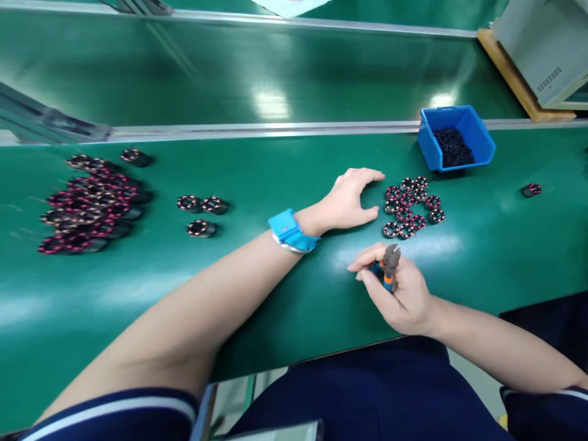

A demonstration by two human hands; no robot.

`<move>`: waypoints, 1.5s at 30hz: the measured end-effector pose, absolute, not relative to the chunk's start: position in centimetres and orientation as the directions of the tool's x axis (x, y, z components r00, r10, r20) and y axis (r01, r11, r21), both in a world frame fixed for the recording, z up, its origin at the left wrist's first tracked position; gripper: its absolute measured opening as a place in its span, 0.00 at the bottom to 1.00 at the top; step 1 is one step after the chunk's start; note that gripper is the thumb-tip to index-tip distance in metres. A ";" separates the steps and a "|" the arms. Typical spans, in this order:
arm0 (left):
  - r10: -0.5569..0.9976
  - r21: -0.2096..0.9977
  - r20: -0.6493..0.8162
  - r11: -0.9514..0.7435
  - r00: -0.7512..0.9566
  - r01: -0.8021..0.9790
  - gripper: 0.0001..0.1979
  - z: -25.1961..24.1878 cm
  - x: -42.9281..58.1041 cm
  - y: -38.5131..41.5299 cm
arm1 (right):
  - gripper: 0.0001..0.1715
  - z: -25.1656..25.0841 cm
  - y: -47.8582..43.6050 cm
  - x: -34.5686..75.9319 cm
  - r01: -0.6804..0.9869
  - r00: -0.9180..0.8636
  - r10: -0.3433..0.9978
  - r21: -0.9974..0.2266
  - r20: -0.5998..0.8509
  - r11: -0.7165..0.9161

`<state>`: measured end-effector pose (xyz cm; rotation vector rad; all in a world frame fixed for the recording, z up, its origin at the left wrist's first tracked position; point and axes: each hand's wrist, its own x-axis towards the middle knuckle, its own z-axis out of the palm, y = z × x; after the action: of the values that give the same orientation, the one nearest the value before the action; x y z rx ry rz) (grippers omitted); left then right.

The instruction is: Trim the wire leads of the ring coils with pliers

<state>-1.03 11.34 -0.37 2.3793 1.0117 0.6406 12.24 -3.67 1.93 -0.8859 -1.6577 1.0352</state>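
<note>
- Right hand (pixel 399 291): you have it closed around the diagonal cutters (pixel 391 260); the angle hides how far their blades stand apart.
- Cutter axis: the head points away from you, with a slight lean to the right; the handles run back into your palm.
- Left hand (pixel 349 199): holding nothing, thumb and fingers spread, just beside the left side of the stator cluster (pixel 404 214).
- Stator cluster: beyond your right hand; ring ends face up, axes roughly upright.
- Edges: your right forearm crosses the bench's near edge (pixel 340 354). The blue bin (pixel 480 138) of small black parts (pixel 452 147) stands near the metal rail (pixel 271 129).
- Room: green bench top (pixel 294 318) extends between the cluster and a lone stator (pixel 531 190) at right, and from your left hand to three stators (pixel 202 229).
</note>
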 end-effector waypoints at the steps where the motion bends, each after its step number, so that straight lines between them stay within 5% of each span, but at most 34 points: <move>1: 0.720 0.594 0.227 -0.636 0.656 0.493 0.29 -0.3 -0.4 12.1 | 0.09 1.7 -3.7 12.2 0.086 -0.280 0.899 -0.924 0.337 0.373; 8: 0.668 0.658 0.331 -0.669 0.666 0.344 0.13 -0.1 -0.1 12.1 | 0.10 1.5 -2.9 12.4 0.012 -0.247 0.927 -0.956 0.281 0.293; 13: 0.768 0.586 0.297 -0.616 0.567 0.527 0.25 -0.1 -2.5 9.9 | 0.08 1.8 -2.9 12.4 0.020 -0.278 0.923 -0.960 0.264 0.281; 17: 0.739 0.610 0.338 -0.644 0.582 0.463 0.13 -0.4 -3.4 9.3 | 0.09 1.8 -3.1 12.4 0.047 -0.294 0.932 -0.970 0.214 0.238; 20: 0.786 0.684 0.382 -0.594 0.486 0.422 0.14 -0.3 -3.7 8.6 | 0.11 1.8 -3.2 12.8 0.044 -0.291 0.949 -0.989 0.121 0.140; 25: 0.967 0.949 0.101 -0.164 0.232 0.268 0.19 0.6 -5.4 4.9 | 0.14 2.2 -2.5 13.2 0.004 -0.251 0.967 -0.999 -0.052 -0.052; 29: 0.987 0.993 -0.055 0.038 0.152 0.114 0.22 1.1 -6.7 1.9 | 0.14 2.9 -1.3 12.1 0.100 -0.222 0.967 -0.989 -0.126 -0.106; 34: 0.984 0.997 -0.078 0.081 0.161 -0.013 0.20 1.7 -7.0 0.5 | 0.18 2.9 -0.2 9.7 0.120 -0.144 0.986 -0.991 -0.081 -0.064; 45: 0.974 0.994 -0.072 0.053 0.215 0.092 0.14 2.6 -7.0 -0.3 | 0.13 2.4 0.8 8.3 0.099 -0.029 1.000 -0.995 0.007 0.010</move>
<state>-7.03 -0.30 2.60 1.3205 1.1352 0.9582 8.33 0.82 2.43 -1.2622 -1.3073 1.1752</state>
